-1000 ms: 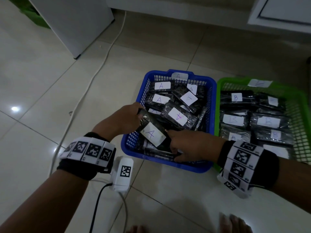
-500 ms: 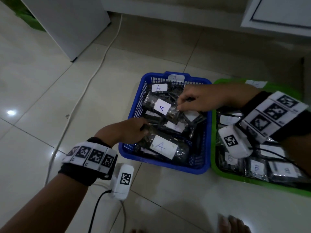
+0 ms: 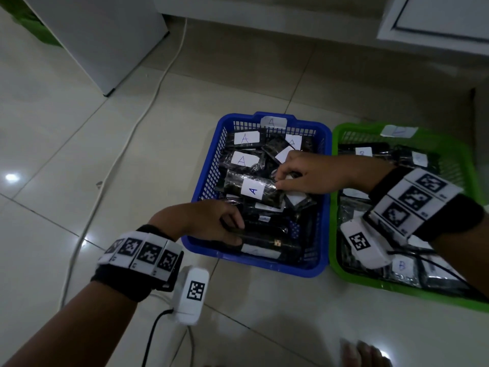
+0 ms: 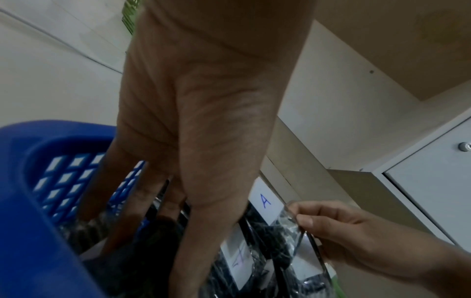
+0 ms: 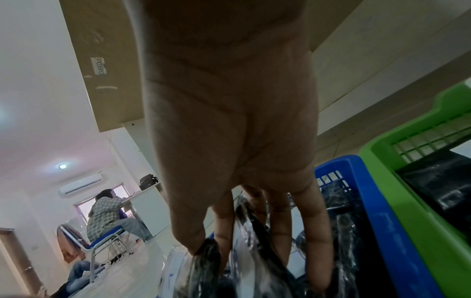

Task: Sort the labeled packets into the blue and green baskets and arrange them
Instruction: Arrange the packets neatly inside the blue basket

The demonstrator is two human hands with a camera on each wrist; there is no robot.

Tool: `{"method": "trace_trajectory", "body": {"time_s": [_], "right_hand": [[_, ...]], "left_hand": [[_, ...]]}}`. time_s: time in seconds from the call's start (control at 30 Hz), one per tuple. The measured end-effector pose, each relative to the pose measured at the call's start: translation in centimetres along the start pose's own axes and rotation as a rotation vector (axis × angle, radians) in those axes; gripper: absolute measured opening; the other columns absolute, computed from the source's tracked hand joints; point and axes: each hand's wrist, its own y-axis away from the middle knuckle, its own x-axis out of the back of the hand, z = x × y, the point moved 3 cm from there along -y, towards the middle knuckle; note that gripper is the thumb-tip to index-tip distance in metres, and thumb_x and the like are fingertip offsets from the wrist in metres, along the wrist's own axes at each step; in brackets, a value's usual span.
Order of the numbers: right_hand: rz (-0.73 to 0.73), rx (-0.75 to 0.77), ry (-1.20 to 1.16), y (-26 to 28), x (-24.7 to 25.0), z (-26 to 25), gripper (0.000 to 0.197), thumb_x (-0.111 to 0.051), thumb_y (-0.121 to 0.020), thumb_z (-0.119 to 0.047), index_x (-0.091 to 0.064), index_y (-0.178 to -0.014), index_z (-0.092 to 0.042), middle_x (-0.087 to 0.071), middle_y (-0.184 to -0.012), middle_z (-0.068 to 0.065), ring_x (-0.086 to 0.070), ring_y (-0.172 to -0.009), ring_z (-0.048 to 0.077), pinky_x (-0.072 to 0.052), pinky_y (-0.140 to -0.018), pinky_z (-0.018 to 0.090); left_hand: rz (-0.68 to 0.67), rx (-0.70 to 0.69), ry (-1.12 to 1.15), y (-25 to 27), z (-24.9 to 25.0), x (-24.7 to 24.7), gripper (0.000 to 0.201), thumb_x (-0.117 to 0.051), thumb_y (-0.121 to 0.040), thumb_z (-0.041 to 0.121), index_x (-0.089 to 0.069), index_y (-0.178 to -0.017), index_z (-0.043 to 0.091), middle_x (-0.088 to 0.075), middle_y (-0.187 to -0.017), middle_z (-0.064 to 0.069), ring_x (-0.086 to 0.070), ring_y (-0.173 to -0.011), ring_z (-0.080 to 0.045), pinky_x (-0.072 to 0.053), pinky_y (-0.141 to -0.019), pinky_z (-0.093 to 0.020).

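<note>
The blue basket [image 3: 203, 181] holds several dark packets with white "A" labels. The green basket [image 3: 370, 284] to its right holds packets marked "B". My left hand [image 3: 234, 230] reaches over the blue basket's near left corner and grips a dark packet [image 3: 264, 243] lying on its edge along the near wall. My right hand [image 3: 277, 181] pinches the clear plastic end of an "A" packet [image 3: 251, 190] in the basket's middle. The left wrist view shows that pinch by the right hand [image 4: 300, 217]. In the right wrist view my right hand [image 5: 216, 248] has thumb and fingers on crinkled plastic.
A white cable [image 3: 127, 144] runs over the tiled floor left of the baskets, past a white cabinet [image 3: 100, 35]. Bare toes [image 3: 362, 353] show at the bottom edge. Far off in the right wrist view a person [image 5: 107, 211] sits on a chair.
My right hand left the near packet, crossed to the basket's middle and took the end of another "A" packet. My left hand turned the near packet onto its edge by the near wall.
</note>
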Motion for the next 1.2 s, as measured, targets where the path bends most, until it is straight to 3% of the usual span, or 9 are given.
{"method": "trace_trajectory", "body": {"time_s": [0.17, 0.4, 0.57, 0.63, 0.7, 0.8, 0.97, 1.07, 1.2], "right_hand": [[-0.011, 0.021, -0.013, -0.5, -0.9, 0.1, 0.022, -0.057, -0.092, -0.046, -0.064, -0.106, -0.032, -0.043, -0.104, -0.005, -0.053, -0.091, 0.013, -0.047, -0.088, 0.031], [0.013, 0.017, -0.041, -0.6, -1.0, 0.2, 0.024, -0.057, -0.094, -0.042, -0.064, -0.109, -0.026, -0.04, -0.097, -0.007, -0.049, -0.087, 0.01, -0.042, -0.082, 0.023], [0.023, 0.001, -0.037, -0.7, -1.1, 0.7, 0.022, -0.056, -0.095, -0.039, -0.063, -0.111, -0.025, -0.037, -0.095, -0.01, -0.045, -0.083, 0.004, -0.034, -0.076, 0.018], [0.013, -0.015, -0.029, -0.7, -1.1, 0.9, 0.023, -0.054, -0.096, -0.04, -0.062, -0.111, -0.025, -0.038, -0.096, -0.008, -0.047, -0.086, 0.008, -0.034, -0.081, 0.021], [0.009, -0.02, -0.037, -0.6, -1.2, 1.0, 0.024, -0.052, -0.097, -0.041, -0.062, -0.111, -0.024, -0.039, -0.098, -0.006, -0.048, -0.089, 0.01, -0.034, -0.082, 0.022], [-0.014, 0.012, -0.101, -0.7, -1.5, 0.6, 0.023, -0.052, -0.096, -0.044, -0.063, -0.108, -0.028, -0.042, -0.102, -0.006, -0.05, -0.089, 0.005, -0.038, -0.083, 0.022], [0.01, 0.059, -0.152, -1.1, -2.6, 0.0, 0.025, -0.054, -0.093, -0.047, -0.066, -0.109, -0.032, -0.047, -0.114, -0.006, -0.053, -0.104, 0.01, -0.044, -0.094, 0.026], [-0.016, 0.028, -0.114, -1.2, -3.1, 0.2, 0.027, -0.051, -0.093, -0.05, -0.066, -0.108, -0.032, -0.05, -0.112, -0.006, -0.053, -0.101, 0.009, -0.044, -0.09, 0.027], [0.01, 0.041, -0.294, -1.0, -3.3, -0.5, 0.03, -0.046, -0.1, -0.037, -0.066, -0.107, -0.016, -0.057, -0.102, -0.006, -0.056, -0.087, -0.005, -0.044, -0.073, 0.012]], "left_hand": [[0.022, -0.08, 0.025, -0.4, 0.0, 0.0, 0.028, -0.086, -0.074, 0.034, -0.069, -0.096, 0.036, -0.071, -0.102, 0.015, -0.066, -0.098, -0.002, -0.054, -0.095, -0.032], [0.161, -0.247, 0.042, -1.1, 1.2, -1.7, 0.029, -0.091, -0.068, 0.018, -0.067, -0.084, 0.014, -0.071, -0.094, 0.005, -0.067, -0.086, -0.004, -0.056, -0.083, -0.026], [0.073, -0.18, 0.008, -0.1, 1.4, -0.5, 0.029, -0.076, -0.08, 0.049, -0.074, -0.095, 0.025, -0.072, -0.098, 0.014, -0.065, -0.09, 0.002, -0.051, -0.083, -0.023], [0.154, -0.08, -0.05, 0.9, 1.1, 1.9, 0.055, -0.051, -0.082, 0.071, -0.072, -0.106, 0.026, -0.071, -0.103, 0.012, -0.067, -0.092, -0.003, -0.049, -0.085, -0.025], [0.312, -0.015, 0.084, 1.8, 0.5, 4.3, 0.064, -0.046, -0.079, 0.075, -0.062, -0.115, 0.024, -0.071, -0.104, 0.005, -0.073, -0.086, -0.01, -0.056, -0.084, -0.034], [0.447, -0.064, 0.394, 2.6, 0.6, 5.3, 0.051, -0.069, -0.083, 0.056, -0.052, -0.125, 0.033, -0.072, -0.101, 0.007, -0.074, -0.083, -0.009, -0.062, -0.074, -0.032], [0.558, -0.272, 0.186, 1.9, 0.9, 4.2, 0.008, -0.074, -0.087, 0.025, -0.071, -0.093, 0.029, -0.073, -0.088, 0.015, -0.069, -0.083, -0.002, -0.058, -0.074, -0.022], [0.523, -0.262, 0.25, 1.7, -0.2, 4.1, 0.018, -0.075, -0.087, 0.022, -0.069, -0.098, 0.034, -0.074, -0.092, 0.007, -0.072, -0.084, -0.009, -0.06, -0.077, -0.024], [0.356, -0.25, 0.22, 1.5, 0.0, 3.3, 0.035, -0.08, -0.082, 0.026, -0.069, -0.115, 0.025, -0.075, -0.101, 0.008, -0.072, -0.086, -0.006, -0.057, -0.074, -0.018]]}}
